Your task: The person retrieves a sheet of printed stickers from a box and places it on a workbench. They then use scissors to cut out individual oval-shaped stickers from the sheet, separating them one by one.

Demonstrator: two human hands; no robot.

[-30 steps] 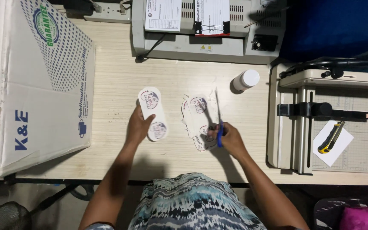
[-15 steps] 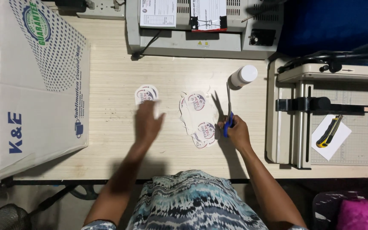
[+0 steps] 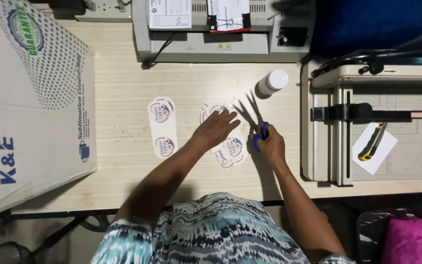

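Note:
A white oblong cut-out [image 3: 162, 127] with two round printed emblems lies flat on the pale wooden table [image 3: 123, 83]. To its right is a small pile of similar printed sheets [image 3: 230, 149]. My left hand [image 3: 216, 128] rests flat on the top of that pile, fingers spread. My right hand [image 3: 269, 144] holds blue-handled scissors [image 3: 259, 128], blades parted and pointing away from me, just right of the pile.
A big white cardboard box [image 3: 30, 102] fills the left. A grey laminator [image 3: 221, 29] stands at the back, a white bottle [image 3: 272, 81] before it. A paper trimmer [image 3: 367, 127] sits on the right with a yellow utility knife [image 3: 372, 142] on a white slip.
My left hand let go of the oblong cut-out, left it on the table and crossed right onto the pile. My right hand with the scissors shifted a little right, and the blades parted.

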